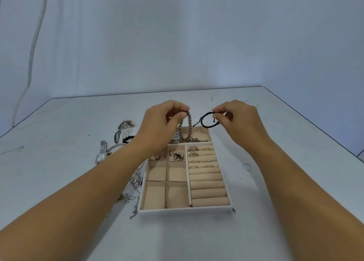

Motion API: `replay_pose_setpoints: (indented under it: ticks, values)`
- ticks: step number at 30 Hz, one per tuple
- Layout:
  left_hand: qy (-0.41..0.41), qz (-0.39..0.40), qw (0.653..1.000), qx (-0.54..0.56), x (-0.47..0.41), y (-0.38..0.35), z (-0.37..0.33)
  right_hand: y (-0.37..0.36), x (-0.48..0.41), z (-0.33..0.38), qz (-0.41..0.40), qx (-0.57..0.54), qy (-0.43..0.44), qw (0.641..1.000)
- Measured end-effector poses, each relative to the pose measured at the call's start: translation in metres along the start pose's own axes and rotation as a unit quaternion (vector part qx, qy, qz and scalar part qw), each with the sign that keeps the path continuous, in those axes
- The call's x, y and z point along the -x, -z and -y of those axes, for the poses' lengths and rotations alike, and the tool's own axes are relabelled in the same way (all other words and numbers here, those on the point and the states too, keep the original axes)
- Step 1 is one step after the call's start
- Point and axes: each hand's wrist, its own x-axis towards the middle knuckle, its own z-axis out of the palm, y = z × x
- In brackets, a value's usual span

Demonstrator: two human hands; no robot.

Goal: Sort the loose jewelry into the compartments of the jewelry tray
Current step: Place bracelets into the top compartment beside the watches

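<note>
Left hand [163, 123]: fingers are curled, and one beaded bracelet [189, 123] is pinched at its top between thumb and forefinger
Beaded bracelet: it is hung as a loop from the left hand over the long far compartment of the tray [187, 210]; whether its lower end touches anything there cannot be told
Right hand [241, 121]: fingers are curled, and one black cord bracelet [208, 118] is pinched between thumb and forefinger
Black cord bracelet: it is held in the air above the tray's far edge, just beside the beaded bracelet but apart from it, with its loose cord ends trailed to the left
Tray: one tray is set on the table [275, 182] between the two forearms; one long compartment is seen at the far end, six square compartments on the left in two columns, and one section of padded rolls on the right
Long compartment: one watch face and some chain are seen in it, partly hidden by the left hand
Square compartments: small pieces are held in the two farthest ones
Rolls: about seven rings [205, 149] are tucked between the far rolls; the exact count cannot be told
Loose on the table, left of the tray: one silver watch [101, 152], one black bead bracelet [128, 139] and a tangle of chains [136, 182] are laid out, partly covered by the left forearm
Loose on the table, right of the tray: one thin ring [246, 166] is laid well apart from the tray
</note>
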Motion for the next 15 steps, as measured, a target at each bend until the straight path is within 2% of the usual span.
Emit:
replay_pose_setpoints:
  ticks: [4,7,12,15]
  values:
    - [0.017,0.018,0.999,-0.021,-0.002,-0.016,0.009,-0.001,0.003,-0.007,0.005,-0.006,-0.006,1.0]
    - [0.014,0.056,0.993,-0.106,-0.004,-0.022,0.016,-0.002,0.004,-0.011,0.009,-0.009,-0.003,1.0]
    - [0.035,0.09,0.953,-0.287,-0.01,-0.028,0.022,-0.004,0.005,-0.013,0.022,-0.013,0.0,1.0]
    - [0.078,0.114,0.932,-0.335,-0.015,-0.033,0.018,-0.005,0.005,-0.013,0.023,-0.012,0.006,1.0]
